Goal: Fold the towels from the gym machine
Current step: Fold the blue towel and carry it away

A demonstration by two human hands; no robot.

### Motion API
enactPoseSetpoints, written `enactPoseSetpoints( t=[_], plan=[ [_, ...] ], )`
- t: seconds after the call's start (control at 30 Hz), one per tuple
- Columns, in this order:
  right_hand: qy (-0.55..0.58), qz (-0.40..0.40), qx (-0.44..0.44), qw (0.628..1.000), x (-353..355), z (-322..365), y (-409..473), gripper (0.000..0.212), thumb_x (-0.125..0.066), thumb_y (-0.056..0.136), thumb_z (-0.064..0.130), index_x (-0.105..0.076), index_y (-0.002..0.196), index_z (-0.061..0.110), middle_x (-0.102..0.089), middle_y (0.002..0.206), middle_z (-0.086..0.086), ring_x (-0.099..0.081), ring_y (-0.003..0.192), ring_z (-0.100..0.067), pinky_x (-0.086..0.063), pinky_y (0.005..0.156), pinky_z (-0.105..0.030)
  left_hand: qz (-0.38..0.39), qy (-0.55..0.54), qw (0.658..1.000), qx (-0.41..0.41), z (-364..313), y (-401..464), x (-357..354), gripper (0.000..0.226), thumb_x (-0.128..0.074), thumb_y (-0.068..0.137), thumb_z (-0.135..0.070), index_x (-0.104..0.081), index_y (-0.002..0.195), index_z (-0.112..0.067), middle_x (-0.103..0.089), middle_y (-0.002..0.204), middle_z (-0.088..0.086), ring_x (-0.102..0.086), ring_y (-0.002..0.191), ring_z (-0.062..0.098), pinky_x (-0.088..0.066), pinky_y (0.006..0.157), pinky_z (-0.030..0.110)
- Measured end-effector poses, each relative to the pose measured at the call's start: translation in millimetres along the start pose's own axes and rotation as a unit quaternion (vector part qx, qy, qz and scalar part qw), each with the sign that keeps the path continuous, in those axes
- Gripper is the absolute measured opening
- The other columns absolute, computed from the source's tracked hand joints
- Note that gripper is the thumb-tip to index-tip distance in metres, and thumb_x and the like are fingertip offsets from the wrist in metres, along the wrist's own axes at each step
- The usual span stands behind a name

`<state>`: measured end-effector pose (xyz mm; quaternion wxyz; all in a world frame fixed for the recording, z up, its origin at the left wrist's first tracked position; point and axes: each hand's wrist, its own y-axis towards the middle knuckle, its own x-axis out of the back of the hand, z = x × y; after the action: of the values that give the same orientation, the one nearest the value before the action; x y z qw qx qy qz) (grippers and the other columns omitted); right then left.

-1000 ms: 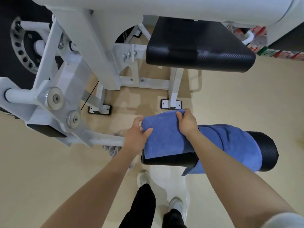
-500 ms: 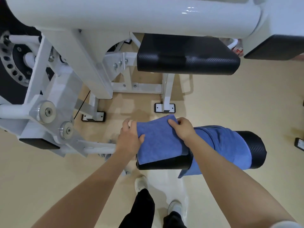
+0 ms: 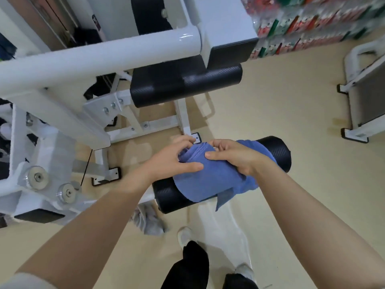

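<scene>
A white steel gym machine [image 3: 62, 84] fills the left side, a crumpled grey cloth [image 3: 149, 222] on the beige floor [image 3: 281, 113] at its foot. The left hand [image 3: 168, 161] pinches the bunched blue terry towel [image 3: 210, 180], thumb pressed on top. The right hand [image 3: 235, 156] has its grip curled around the same towel, which drapes over the black padded roller [image 3: 275, 151].

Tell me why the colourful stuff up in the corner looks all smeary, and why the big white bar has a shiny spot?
In the head view, the red and green packages are streaked by motion blur, too smeared to identify; the hands on the blue towel look sharper. The shiny spot on the white bar is glare, and the wide lens bends straight edges.
</scene>
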<state>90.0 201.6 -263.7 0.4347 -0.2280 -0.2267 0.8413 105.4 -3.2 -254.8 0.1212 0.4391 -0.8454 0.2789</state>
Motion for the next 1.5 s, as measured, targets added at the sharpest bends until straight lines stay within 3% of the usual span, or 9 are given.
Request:
enactPoseSetpoints(
  t=[0.2,0.33,0.47,0.7,0.87,1.0,1.2,1.37,1.5],
  plan=[
    [-0.063,-0.194,0.091,0.975,21.9,-26.7,-81.0,0.013,-0.065,0.086,0.018,-0.057,0.095,0.022,-0.067,0.086,-0.009,-0.062,0.072,-0.013,-0.050,0.070,-0.029,0.086,-0.028,0.996,-0.025,-71.1,16.5,-70.1,0.029,-0.071,0.079,-0.032,-0.049,0.097,-0.037,-0.053,0.094,-0.027,-0.057,0.087,-0.012,-0.043,0.072,0.007],
    [-0.111,-0.288,0.146,0.940,39.6,-57.5,-146.6,0.013,-0.059,0.089,0.015,-0.052,0.084,0.025,-0.057,0.072,0.014,-0.047,0.067,-0.008,-0.041,0.068,-0.023,0.122,-0.051,0.991,-0.025,-108.6,23.3,-132.5,0.032,-0.067,0.080,-0.039,-0.053,0.108,-0.035,-0.058,0.103,-0.024,-0.057,0.101,-0.004,-0.045,0.088,0.012],
    [-0.109,-0.324,0.140,0.929,51.5,-95.5,-227.3,0.012,-0.059,0.090,0.014,-0.054,0.084,0.024,-0.057,0.104,0.000,-0.049,0.084,-0.009,-0.040,0.077,-0.018,0.197,-0.060,0.979,0.006,-140.2,16.7,-201.9,0.024,-0.062,0.085,-0.040,-0.064,0.107,-0.033,-0.071,0.101,-0.010,-0.066,0.097,0.007,-0.050,0.086,0.023],
    [-0.029,-0.426,0.088,0.900,54.7,-198.6,-366.1,0.004,-0.056,0.092,0.018,-0.054,0.089,0.018,-0.062,0.094,0.003,-0.054,0.075,-0.008,-0.044,0.075,-0.026,0.319,-0.083,0.943,-0.036,-207.4,-33.8,-348.3,0.022,-0.055,0.093,-0.022,-0.057,0.110,-0.036,-0.070,0.097,-0.015,-0.066,0.091,-0.002,-0.050,0.074,0.014],
    [-0.012,-0.572,0.049,0.818,36.3,-283.3,-466.9,0.011,-0.053,0.091,0.018,-0.046,0.083,0.020,-0.050,0.075,0.012,-0.044,0.066,-0.005,-0.037,0.066,-0.023,0.400,-0.051,0.912,-0.079,-256.8,-82.3,-467.5,0.028,-0.046,0.096,-0.015,-0.052,0.106,-0.040,-0.064,0.100,-0.014,-0.063,0.090,-0.004,-0.049,0.075,0.011],
    [0.004,-0.662,0.018,0.749,15.4,-348.9,-568.3,0.004,-0.056,0.091,0.025,-0.054,0.091,0.022,-0.059,0.090,0.005,-0.051,0.079,-0.010,-0.041,0.077,-0.027,0.488,-0.037,0.866,-0.102,-299.8,-124.6,-562.4,0.029,-0.037,0.100,-0.014,-0.054,0.109,-0.036,-0.065,0.106,-0.010,-0.064,0.097,0.002,-0.051,0.083,0.017],
    [0.036,-0.836,-0.113,0.536,-33.8,-456.8,-687.6,0.044,-0.061,0.086,0.040,-0.052,0.123,0.019,-0.049,0.131,0.000,-0.044,0.123,-0.019,-0.032,0.106,-0.037,0.586,0.004,0.804,-0.096,-356.0,-183.0,-692.9,0.021,-0.036,0.101,-0.022,-0.055,0.109,-0.026,-0.067,0.105,-0.003,-0.066,0.098,0.013,-0.053,0.080,0.024],
    [0.384,-0.857,0.008,0.343,-82.2,-527.2,-758.0,0.068,-0.059,0.087,0.046,-0.028,0.141,0.018,-0.038,0.139,0.002,-0.045,0.120,-0.012,-0.038,0.098,-0.028,0.675,0.032,0.735,-0.056,-396.6,-235.3,-795.3,0.023,-0.037,0.101,-0.024,-0.056,0.114,-0.021,-0.068,0.105,-0.007,-0.069,0.090,0.005,-0.055,0.071,0.019],
    [0.547,-0.763,0.174,0.297,-113.0,-586.8,-809.1,0.042,-0.046,0.092,0.053,-0.062,0.116,0.023,-0.066,0.112,0.005,-0.064,0.098,-0.010,-0.049,0.085,-0.028,0.701,0.051,0.712,-0.016,-425.2,-272.9,-882.9,0.021,-0.044,0.098,-0.030,-0.058,0.111,-0.021,-0.069,0.098,-0.005,-0.070,0.080,0.008,-0.056,0.065,0.022]
  ],
)
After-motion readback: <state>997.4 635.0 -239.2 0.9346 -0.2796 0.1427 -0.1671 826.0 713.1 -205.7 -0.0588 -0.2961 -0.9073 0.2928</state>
